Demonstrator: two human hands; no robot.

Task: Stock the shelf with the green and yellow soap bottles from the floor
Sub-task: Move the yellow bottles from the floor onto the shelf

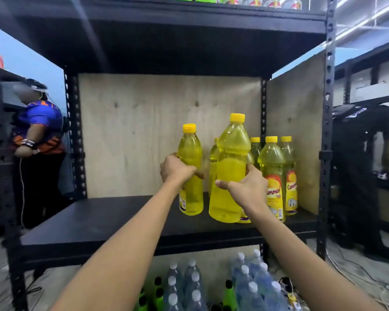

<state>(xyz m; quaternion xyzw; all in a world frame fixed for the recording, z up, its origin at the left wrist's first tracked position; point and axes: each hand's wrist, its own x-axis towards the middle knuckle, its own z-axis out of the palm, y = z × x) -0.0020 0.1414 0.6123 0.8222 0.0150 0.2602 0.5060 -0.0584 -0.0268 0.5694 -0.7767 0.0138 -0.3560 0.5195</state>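
Observation:
My left hand (176, 170) grips a yellow soap bottle (190, 153) around its middle; the bottle stands upright on the black shelf board (112, 218). My right hand (245, 184) holds a second, nearer yellow bottle (230, 167), its base at or just above the board. Several more yellow bottles with red-and-yellow labels (273, 167) stand in the shelf's right back corner. Green bottles with black caps (157, 295) sit on the floor below the shelf.
Plywood panels (144, 131) close the shelf's back and right side. The left half of the board is bare. Packs of water bottles (249, 283) sit on the floor below. One person (39, 135) stands at the left, another (366, 153) at the right.

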